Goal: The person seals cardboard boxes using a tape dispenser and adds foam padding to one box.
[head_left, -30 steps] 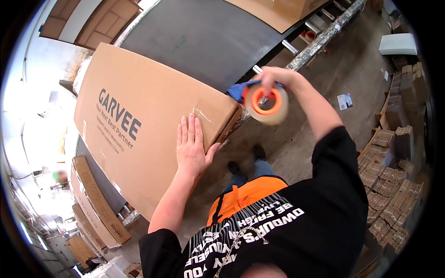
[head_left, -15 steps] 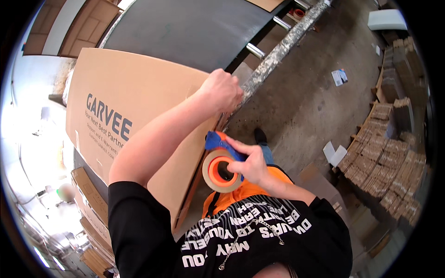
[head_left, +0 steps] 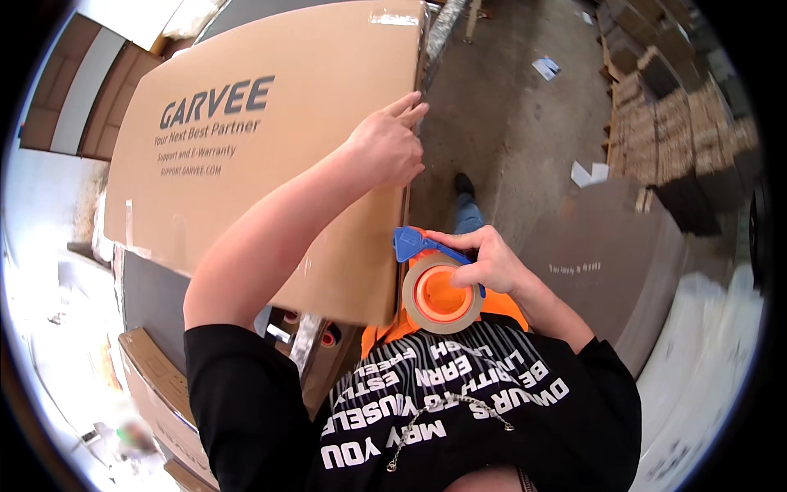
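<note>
A large flat brown cardboard box (head_left: 303, 205) with dark printing lies on the work table. My left hand (head_left: 389, 148) rests on its right edge with fingers extended and slightly apart, the forearm crossing over the box top. In my right hand (head_left: 489, 258) is a tape dispenser (head_left: 416, 243) with a blue front and handle. Its roll of tan tape (head_left: 412, 301) sits around an orange hub, close beside the box's near right corner. Clear tape (head_left: 393, 18) shows at the far end of the box top.
The table's metal frame (head_left: 307, 336) shows beneath the near edge of the box. On the right, stacked flattened cartons (head_left: 656, 123) stand on the floor, with a brown cardboard sheet (head_left: 602, 254) nearer me. More boxes (head_left: 156, 361) are at the lower left.
The box has turned and shifted away along the table, uncovering frame at its near side. My left hand has loosened from a closed grip to extended fingers. The dispenser remains in my right hand.
</note>
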A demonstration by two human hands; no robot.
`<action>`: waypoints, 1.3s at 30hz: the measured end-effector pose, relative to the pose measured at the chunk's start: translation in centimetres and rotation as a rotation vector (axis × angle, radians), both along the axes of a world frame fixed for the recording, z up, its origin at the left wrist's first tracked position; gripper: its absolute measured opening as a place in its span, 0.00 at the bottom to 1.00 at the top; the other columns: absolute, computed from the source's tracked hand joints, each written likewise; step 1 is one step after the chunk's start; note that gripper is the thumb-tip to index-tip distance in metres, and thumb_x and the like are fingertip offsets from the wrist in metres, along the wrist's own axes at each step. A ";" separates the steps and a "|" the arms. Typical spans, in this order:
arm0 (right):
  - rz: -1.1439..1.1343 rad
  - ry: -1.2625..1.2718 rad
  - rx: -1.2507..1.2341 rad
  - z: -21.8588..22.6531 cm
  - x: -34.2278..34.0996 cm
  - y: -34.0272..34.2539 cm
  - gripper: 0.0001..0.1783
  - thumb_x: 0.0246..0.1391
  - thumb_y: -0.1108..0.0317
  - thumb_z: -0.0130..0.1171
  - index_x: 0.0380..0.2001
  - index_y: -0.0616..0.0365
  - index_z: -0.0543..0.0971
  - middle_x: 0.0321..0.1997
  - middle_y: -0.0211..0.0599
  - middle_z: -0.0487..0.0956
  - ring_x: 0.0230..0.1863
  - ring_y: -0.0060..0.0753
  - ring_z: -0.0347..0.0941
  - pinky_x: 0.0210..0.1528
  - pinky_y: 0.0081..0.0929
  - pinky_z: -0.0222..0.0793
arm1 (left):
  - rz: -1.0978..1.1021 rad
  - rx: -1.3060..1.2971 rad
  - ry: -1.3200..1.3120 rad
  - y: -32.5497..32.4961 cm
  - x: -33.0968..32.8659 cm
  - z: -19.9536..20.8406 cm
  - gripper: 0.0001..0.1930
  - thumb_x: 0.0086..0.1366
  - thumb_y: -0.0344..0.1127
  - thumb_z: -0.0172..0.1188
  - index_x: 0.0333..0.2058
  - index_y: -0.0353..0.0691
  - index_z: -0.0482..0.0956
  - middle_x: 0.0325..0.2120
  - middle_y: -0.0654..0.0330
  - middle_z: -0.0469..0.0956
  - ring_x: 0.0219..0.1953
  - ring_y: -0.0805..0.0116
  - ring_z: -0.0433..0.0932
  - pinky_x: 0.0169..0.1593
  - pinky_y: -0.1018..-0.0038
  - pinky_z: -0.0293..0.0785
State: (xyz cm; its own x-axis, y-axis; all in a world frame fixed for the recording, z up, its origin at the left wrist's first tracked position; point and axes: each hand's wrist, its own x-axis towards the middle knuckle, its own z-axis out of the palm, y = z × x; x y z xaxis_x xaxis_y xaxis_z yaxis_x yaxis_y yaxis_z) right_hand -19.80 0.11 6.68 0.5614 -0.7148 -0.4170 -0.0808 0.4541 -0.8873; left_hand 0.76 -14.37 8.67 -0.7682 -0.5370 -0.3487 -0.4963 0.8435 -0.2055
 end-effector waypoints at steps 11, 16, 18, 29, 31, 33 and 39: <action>-0.072 0.064 -0.077 -3.7 4.1 23.6 0.38 0.34 0.71 0.64 0.57 0.62 0.77 0.47 0.39 0.83 0.47 0.18 0.75 0.56 0.19 0.67 | -0.157 0.120 0.164 17.5 3.5 -0.1 0.17 0.69 0.49 0.47 0.39 0.57 0.86 0.48 0.78 0.81 0.70 0.55 0.57 0.76 0.54 0.35; -0.094 0.374 -0.383 -3.7 10.5 20.0 0.27 0.33 0.55 0.63 0.42 0.51 0.84 0.28 0.47 0.81 0.31 0.45 0.81 0.38 0.38 0.76 | -0.255 0.211 0.257 21.1 4.3 -0.3 0.14 0.68 0.48 0.52 0.37 0.54 0.85 0.45 0.75 0.81 0.67 0.52 0.62 0.75 0.53 0.42; 0.012 0.562 -0.667 -3.8 14.4 17.6 0.18 0.34 0.56 0.63 0.31 0.52 0.83 0.26 0.44 0.81 0.32 0.47 0.80 0.36 0.40 0.77 | -0.247 0.199 0.301 21.2 4.5 -0.9 0.13 0.66 0.48 0.54 0.36 0.55 0.86 0.45 0.76 0.81 0.67 0.54 0.62 0.75 0.54 0.42; -0.580 -0.287 -0.082 -9.6 -0.1 18.1 0.41 0.32 0.80 0.56 0.60 0.64 0.74 0.43 0.36 0.83 0.39 0.23 0.78 0.45 0.21 0.74 | 0.106 -0.001 0.238 22.7 7.4 -0.9 0.65 0.38 0.68 0.71 0.68 0.36 0.52 0.70 0.42 0.46 0.73 0.39 0.41 0.74 0.52 0.41; -0.576 -0.284 -0.140 -8.7 -1.2 13.5 0.41 0.33 0.80 0.54 0.60 0.66 0.73 0.37 0.33 0.82 0.31 0.18 0.73 0.37 0.18 0.71 | 0.072 -0.005 0.281 22.1 6.7 -1.1 0.65 0.38 0.72 0.68 0.68 0.34 0.53 0.70 0.41 0.47 0.72 0.39 0.41 0.74 0.52 0.41; -0.189 0.022 -0.106 -6.6 0.5 11.9 0.38 0.32 0.80 0.58 0.56 0.62 0.78 0.33 0.26 0.80 0.30 0.15 0.70 0.37 0.17 0.70 | 0.063 0.001 0.315 22.6 7.1 -1.2 0.67 0.37 0.75 0.64 0.67 0.32 0.53 0.70 0.40 0.47 0.72 0.39 0.42 0.73 0.51 0.41; -0.313 0.014 -0.459 -11.3 8.8 22.3 0.33 0.30 0.63 0.66 0.49 0.55 0.83 0.39 0.46 0.85 0.40 0.39 0.82 0.44 0.36 0.76 | 0.077 -0.054 0.331 23.7 7.2 -1.0 0.63 0.43 0.78 0.58 0.66 0.31 0.56 0.69 0.38 0.49 0.72 0.36 0.44 0.72 0.49 0.42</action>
State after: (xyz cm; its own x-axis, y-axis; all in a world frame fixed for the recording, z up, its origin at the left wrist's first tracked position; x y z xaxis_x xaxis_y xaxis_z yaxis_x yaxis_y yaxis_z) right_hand -10.98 22.39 -4.58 0.2899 -0.9566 -0.0288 -0.0173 0.0249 -0.9995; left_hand 7.95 9.33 7.72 -0.7912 -0.6090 -0.0564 -0.6057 0.7930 -0.0661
